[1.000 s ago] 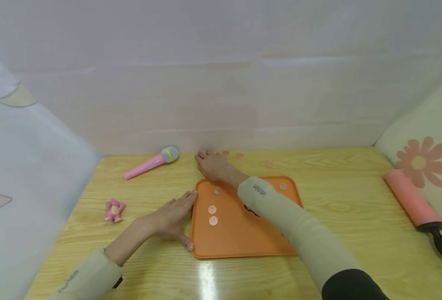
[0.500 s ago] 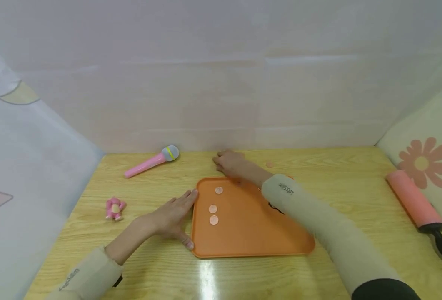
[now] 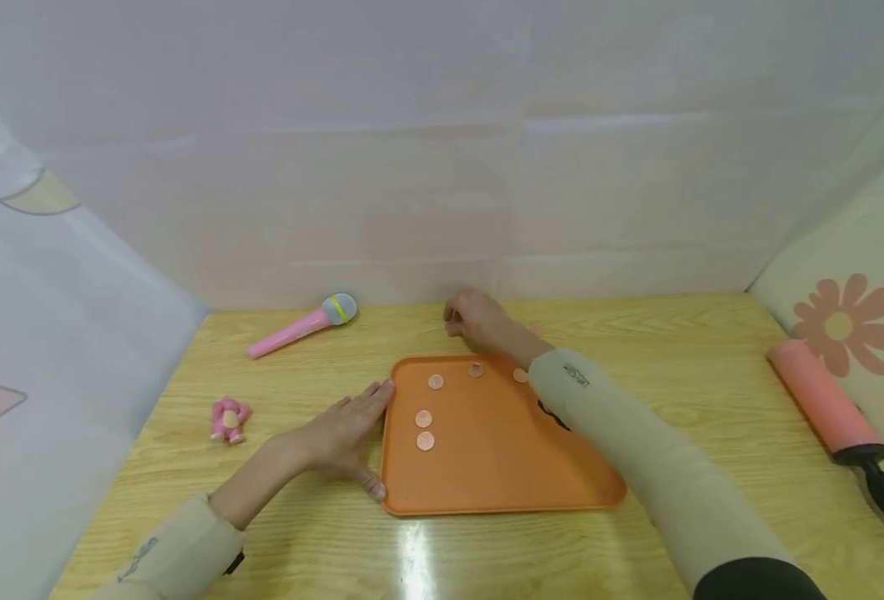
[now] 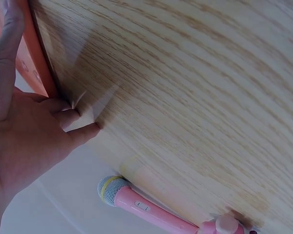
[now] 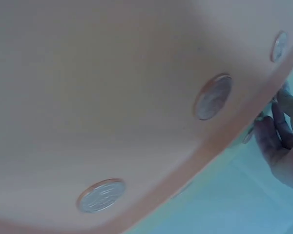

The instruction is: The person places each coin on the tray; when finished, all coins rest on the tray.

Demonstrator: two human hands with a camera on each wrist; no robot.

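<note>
The left hand (image 3: 340,433) lay flat on the pale wooden bench (image 3: 674,408), fingers (image 4: 10,34) straight and together against the left rim of the flat orange plastic tray (image 3: 486,467). The right hand (image 3: 479,321) hovered past the tray's far edge — fingers curled, whether pinching anything could not be told. Five small round copper-coloured coins (image 3: 424,418) lay inside the tray — one more on the bench beside the right wrist.
</note>
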